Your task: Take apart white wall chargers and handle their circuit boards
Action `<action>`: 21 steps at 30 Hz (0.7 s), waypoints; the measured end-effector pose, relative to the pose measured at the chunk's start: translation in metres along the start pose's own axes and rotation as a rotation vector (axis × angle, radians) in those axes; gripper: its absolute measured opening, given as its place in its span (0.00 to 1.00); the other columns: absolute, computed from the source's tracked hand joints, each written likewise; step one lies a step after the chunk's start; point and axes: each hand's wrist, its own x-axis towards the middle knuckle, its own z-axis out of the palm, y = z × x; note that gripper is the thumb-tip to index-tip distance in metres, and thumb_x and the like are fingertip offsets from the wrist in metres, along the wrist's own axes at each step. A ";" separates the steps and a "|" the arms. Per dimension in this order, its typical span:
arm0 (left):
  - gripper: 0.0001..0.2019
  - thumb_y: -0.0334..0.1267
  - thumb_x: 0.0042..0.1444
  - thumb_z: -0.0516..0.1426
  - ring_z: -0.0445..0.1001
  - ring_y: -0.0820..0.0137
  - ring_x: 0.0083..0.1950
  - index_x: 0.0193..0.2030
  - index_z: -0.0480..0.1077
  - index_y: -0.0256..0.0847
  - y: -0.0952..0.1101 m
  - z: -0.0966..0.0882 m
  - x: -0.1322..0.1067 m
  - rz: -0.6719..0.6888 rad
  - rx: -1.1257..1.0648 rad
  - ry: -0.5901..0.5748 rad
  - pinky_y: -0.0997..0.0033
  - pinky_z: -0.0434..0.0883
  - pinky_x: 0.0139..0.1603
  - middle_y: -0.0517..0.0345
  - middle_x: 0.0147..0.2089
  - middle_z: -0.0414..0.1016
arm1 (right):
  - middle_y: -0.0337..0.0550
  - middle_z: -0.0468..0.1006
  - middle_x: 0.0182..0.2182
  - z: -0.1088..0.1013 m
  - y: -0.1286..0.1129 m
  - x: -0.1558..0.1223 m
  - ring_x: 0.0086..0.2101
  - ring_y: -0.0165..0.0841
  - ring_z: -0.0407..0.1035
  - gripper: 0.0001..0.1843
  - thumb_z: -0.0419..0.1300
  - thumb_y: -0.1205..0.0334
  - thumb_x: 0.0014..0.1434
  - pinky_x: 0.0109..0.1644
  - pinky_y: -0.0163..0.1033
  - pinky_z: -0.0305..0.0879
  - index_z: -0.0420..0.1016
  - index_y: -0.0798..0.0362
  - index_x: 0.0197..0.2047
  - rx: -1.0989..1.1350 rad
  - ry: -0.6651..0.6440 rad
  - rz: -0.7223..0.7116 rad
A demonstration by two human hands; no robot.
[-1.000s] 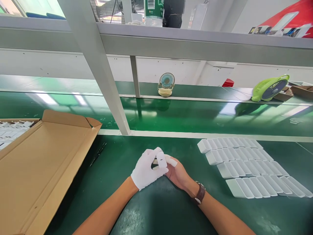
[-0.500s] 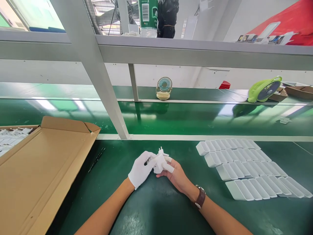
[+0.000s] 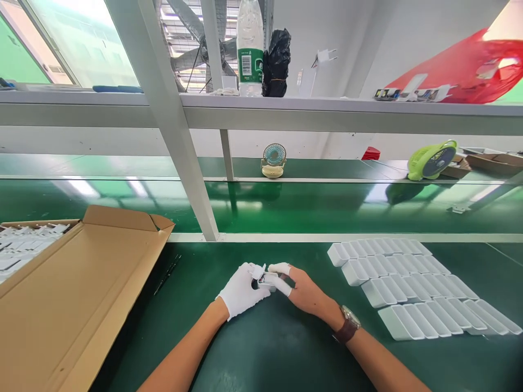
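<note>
My left hand [image 3: 242, 294], in a white glove, is closed around a white plug charger [image 3: 267, 281] above the green work surface. The charger's housing looks open on one side, with small dark and metallic parts inside. My right hand [image 3: 307, 291] wears white finger covers on its thumb and fingertips and pinches the charger's right side. Fingers partly hide the piece. To the right, several rows of open white plastic casings [image 3: 412, 288] lie on the surface.
An opened cardboard box [image 3: 87, 277] with many white plug parts [image 3: 28, 245] stands at the left. A thin black tool [image 3: 167, 275] lies beside it. A metal post [image 3: 183, 147] rises in front. Farther back stand a small fan [image 3: 273, 159] and a green fan [image 3: 431, 160].
The charger has been turned in my hands, so its open side with the inner parts now shows. My right hand has shifted and now reaches over it from above. The head view has tilted up.
</note>
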 end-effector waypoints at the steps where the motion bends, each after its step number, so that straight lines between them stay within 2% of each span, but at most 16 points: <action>1: 0.08 0.39 0.50 0.64 0.73 0.64 0.45 0.38 0.74 0.44 0.000 0.000 0.000 -0.011 -0.002 -0.003 0.64 0.69 0.49 0.60 0.41 0.74 | 0.41 0.80 0.48 -0.007 -0.001 0.004 0.44 0.34 0.75 0.15 0.54 0.56 0.71 0.51 0.42 0.72 0.74 0.44 0.58 -0.048 0.033 -0.036; 4: 0.09 0.38 0.49 0.63 0.73 0.64 0.45 0.38 0.73 0.44 0.001 -0.001 0.000 -0.020 0.017 -0.009 0.64 0.69 0.50 0.60 0.42 0.73 | 0.40 0.82 0.44 -0.022 0.007 0.013 0.43 0.32 0.76 0.15 0.48 0.58 0.74 0.48 0.37 0.72 0.76 0.46 0.50 -0.268 0.169 -0.123; 7: 0.07 0.37 0.48 0.62 0.72 0.64 0.45 0.36 0.72 0.43 0.004 -0.003 0.000 -0.005 0.045 -0.013 0.64 0.69 0.50 0.60 0.41 0.73 | 0.40 0.81 0.37 -0.020 0.025 0.016 0.35 0.31 0.74 0.15 0.48 0.60 0.74 0.40 0.36 0.70 0.77 0.49 0.44 -0.430 0.226 -0.176; 11: 0.06 0.36 0.49 0.61 0.72 0.64 0.43 0.35 0.72 0.43 0.006 -0.003 0.001 0.028 0.076 -0.024 0.64 0.68 0.49 0.59 0.39 0.73 | 0.43 0.78 0.30 -0.003 0.053 0.013 0.31 0.34 0.70 0.16 0.51 0.60 0.73 0.37 0.39 0.63 0.78 0.52 0.38 -0.594 0.238 -0.298; 15: 0.09 0.37 0.50 0.62 0.71 0.63 0.46 0.39 0.70 0.43 0.001 0.001 -0.001 0.005 0.091 0.002 0.62 0.69 0.52 0.58 0.43 0.73 | 0.43 0.74 0.26 0.007 0.071 0.012 0.29 0.35 0.66 0.19 0.51 0.61 0.73 0.36 0.41 0.56 0.76 0.53 0.32 -0.742 0.233 -0.420; 18: 0.16 0.39 0.48 0.64 0.71 0.62 0.47 0.43 0.66 0.44 -0.005 0.004 -0.004 -0.052 0.074 0.028 0.59 0.69 0.53 0.56 0.46 0.70 | 0.43 0.71 0.26 0.011 0.077 0.012 0.29 0.35 0.63 0.19 0.51 0.64 0.72 0.36 0.42 0.54 0.72 0.53 0.29 -0.818 0.256 -0.429; 21: 0.16 0.41 0.50 0.63 0.70 0.62 0.47 0.43 0.64 0.44 -0.009 0.007 -0.006 -0.081 0.093 0.027 0.57 0.68 0.54 0.55 0.47 0.68 | 0.43 0.71 0.28 0.015 0.076 0.010 0.31 0.37 0.63 0.16 0.51 0.68 0.70 0.39 0.43 0.56 0.70 0.52 0.30 -0.870 0.247 -0.407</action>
